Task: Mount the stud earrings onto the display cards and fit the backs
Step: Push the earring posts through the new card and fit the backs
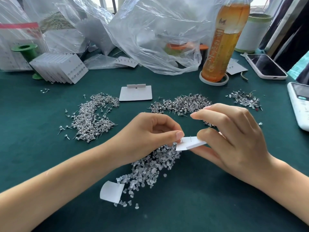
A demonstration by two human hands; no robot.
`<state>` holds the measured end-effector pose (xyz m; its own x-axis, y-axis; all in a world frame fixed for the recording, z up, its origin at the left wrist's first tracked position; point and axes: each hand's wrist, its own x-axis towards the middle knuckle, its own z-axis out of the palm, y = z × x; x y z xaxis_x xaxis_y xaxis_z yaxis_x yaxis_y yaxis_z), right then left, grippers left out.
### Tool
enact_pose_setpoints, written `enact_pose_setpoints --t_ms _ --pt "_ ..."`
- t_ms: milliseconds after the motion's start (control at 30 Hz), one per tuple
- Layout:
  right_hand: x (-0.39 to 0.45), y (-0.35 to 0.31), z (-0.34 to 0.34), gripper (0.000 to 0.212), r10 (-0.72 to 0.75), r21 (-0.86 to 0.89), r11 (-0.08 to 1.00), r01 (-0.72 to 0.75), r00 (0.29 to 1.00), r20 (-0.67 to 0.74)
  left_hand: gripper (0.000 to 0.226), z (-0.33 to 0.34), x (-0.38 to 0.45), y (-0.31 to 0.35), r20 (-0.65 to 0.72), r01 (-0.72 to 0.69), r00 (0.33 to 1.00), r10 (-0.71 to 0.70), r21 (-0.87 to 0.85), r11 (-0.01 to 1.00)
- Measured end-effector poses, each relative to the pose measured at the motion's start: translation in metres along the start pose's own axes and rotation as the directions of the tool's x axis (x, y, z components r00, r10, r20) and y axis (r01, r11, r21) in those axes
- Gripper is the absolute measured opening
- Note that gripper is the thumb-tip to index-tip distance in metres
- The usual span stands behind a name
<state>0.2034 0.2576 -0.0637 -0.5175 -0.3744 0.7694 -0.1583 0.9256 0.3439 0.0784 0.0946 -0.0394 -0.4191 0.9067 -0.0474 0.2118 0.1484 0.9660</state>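
Note:
My right hand (230, 139) pinches a small white display card (189, 144) held back side up, with two stud posts sticking out of it. My left hand (150, 136) has its fingers curled, thumb and fingertips at the card's left post; whether they hold a back is hidden. Under both hands lies a heap of clear plastic backs (150, 166). Silver stud earrings sit in piles at the left (93, 116), at the centre (182, 102) and at the far right (245, 99). A blank card (135, 93) lies behind them.
A stack of filled cards (61, 68) leans at the back left by a green spool (25, 49). Crumpled plastic bags (150, 34), a tea bottle (222, 41), a phone (265, 66) and a white remote (299, 104) stand around the green table. A curled white paper (111, 191) lies near me.

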Motion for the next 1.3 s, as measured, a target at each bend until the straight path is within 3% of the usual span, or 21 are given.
enact_pose_setpoints --t_ms 1300 --pt "-0.0009 -0.0002 0.0003 0.030 0.035 -0.006 0.999 -0.036 0.999 -0.028 0.006 0.0037 -0.0009 0.0006 -0.055 0.058 0.996 -0.064 -0.117 0.991"
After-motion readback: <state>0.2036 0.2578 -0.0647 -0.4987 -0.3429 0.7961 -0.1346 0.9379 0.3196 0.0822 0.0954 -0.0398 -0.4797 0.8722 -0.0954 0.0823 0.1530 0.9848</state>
